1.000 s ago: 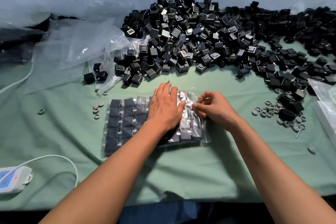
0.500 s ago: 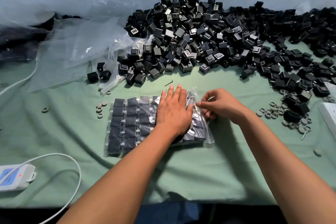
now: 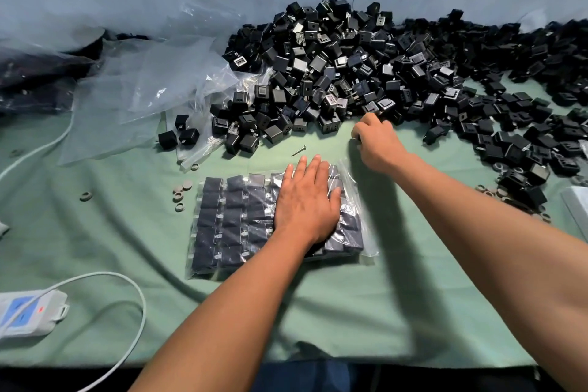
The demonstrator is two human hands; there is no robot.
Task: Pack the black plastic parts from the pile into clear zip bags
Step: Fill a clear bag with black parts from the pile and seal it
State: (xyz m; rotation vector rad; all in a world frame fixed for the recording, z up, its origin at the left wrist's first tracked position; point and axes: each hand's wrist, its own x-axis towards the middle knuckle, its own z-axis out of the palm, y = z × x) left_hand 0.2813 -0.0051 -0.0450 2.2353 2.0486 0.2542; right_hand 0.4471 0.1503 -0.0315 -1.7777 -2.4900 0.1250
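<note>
A clear zip bag (image 3: 222, 219) filled with rows of black plastic parts lies flat on the green cloth in front of me. My left hand (image 3: 305, 204) presses flat on the bag's right half, fingers straight. The bag's open right edge (image 3: 362, 216) sticks out beside that hand. My right hand (image 3: 377, 140) is at the near edge of the big pile of black plastic parts (image 3: 334, 73), knuckles up and fingers curled downward. What its fingers enclose is hidden.
Empty clear bags (image 3: 143, 89) lie crumpled at the back left. A loose screw (image 3: 298, 150) lies between the pile and the bag. Grey washers (image 3: 181, 194) sit left of the bag, more washers (image 3: 509, 197) at the right. A power strip (image 3: 25, 315) with white cable sits near left.
My right hand left the bag's right edge and moved up to the edge of the pile. My left hand stayed pressed on the bag.
</note>
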